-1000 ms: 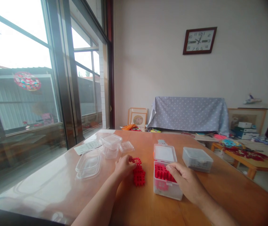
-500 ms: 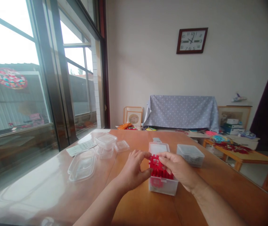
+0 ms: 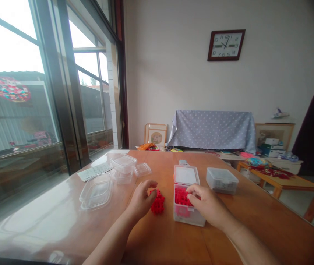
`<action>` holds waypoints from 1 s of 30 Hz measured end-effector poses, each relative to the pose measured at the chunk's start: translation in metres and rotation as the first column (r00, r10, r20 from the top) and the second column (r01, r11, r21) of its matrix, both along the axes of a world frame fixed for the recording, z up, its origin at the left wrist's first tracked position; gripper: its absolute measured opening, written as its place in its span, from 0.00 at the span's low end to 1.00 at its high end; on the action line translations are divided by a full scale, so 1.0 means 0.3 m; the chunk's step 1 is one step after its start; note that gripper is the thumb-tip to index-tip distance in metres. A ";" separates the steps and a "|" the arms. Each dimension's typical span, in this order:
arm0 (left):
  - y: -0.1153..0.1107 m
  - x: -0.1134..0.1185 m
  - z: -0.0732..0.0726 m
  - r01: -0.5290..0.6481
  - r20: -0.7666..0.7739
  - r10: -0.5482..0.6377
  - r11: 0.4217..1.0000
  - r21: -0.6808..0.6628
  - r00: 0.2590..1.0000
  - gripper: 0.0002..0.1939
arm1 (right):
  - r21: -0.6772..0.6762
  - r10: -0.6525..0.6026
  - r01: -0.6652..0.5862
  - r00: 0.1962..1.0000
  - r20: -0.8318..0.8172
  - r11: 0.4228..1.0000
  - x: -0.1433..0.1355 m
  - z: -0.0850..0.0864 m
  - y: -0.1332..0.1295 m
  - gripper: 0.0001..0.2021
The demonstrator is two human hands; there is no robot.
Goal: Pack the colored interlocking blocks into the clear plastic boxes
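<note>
My left hand [image 3: 140, 198] is open, thumb and fingers apart, beside a clump of red plastic lattice pieces [image 3: 157, 203] on the table. Its fingertips are close to the clump; I cannot tell whether they touch it. To the right stands a clear plastic box [image 3: 189, 218] with more red lattice pieces [image 3: 181, 197] inside. Its lid [image 3: 186, 175] is tipped back at the far side. My right hand [image 3: 205, 202] is at the box's right side, with thumb and forefinger slightly apart over the red pieces. Its other fingers are mostly hidden.
A closed clear box [image 3: 222, 181] stands at the right. Clear containers [image 3: 123, 163], a transparent lid or tray [image 3: 96, 191] and a printed sheet [image 3: 94, 172] lie at the left. A small grey piece [image 3: 183, 162] lies behind the open box. Windows border the table's left.
My left hand has moved left, away from the box, and a clump of red pieces now lies on the table beside it. My right hand stays at the box; the upright red piece has gone.
</note>
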State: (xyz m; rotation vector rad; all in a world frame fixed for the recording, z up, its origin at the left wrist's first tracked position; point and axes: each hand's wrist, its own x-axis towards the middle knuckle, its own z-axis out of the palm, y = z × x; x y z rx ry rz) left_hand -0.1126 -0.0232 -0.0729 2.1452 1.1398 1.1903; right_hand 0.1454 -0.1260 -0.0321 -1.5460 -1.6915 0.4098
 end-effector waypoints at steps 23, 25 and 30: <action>0.046 -0.030 -0.072 -0.239 -0.367 0.190 0.966 -0.094 0.911 0.13 | -0.035 0.133 -0.129 0.976 0.170 0.991 -0.021 0.020 -0.031 0.16; 0.043 -0.028 -0.075 -0.231 -0.402 0.180 0.969 -0.084 0.898 0.15 | -0.037 0.132 -0.127 0.973 0.189 0.991 -0.021 0.016 -0.030 0.17; 0.047 -0.018 -0.085 -0.202 -0.493 0.146 0.978 -0.061 0.858 0.16 | -0.060 0.138 -0.126 0.955 0.263 0.990 -0.025 0.017 -0.035 0.19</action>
